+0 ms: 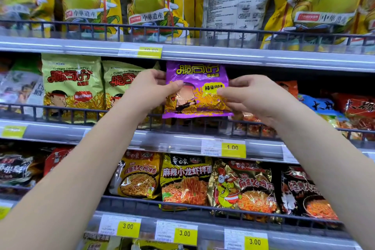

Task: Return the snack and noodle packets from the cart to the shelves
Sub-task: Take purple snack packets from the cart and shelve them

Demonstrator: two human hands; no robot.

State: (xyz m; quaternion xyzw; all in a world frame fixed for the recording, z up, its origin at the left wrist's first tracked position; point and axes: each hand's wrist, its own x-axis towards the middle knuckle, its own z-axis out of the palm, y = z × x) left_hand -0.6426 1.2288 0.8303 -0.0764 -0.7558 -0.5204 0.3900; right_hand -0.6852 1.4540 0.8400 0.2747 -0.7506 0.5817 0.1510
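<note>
Grocery shop aisle, instant noodle and snack section. Tiered metal shelves (203, 55) with wire front rails (121, 26), packed with facing noodle packets (185, 182); yellow price tags (233, 149) reading 1.00 and 3.00 clipped along shelf edges.

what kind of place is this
Most likely a supermarket or grocery aisle. Tiered shelves with wire front rails hold rows of noodle and snack packets, and yellow price tags run along the shelf edges. Both hands, left hand and right hand, hold a purple packet at the middle shelf.
</note>
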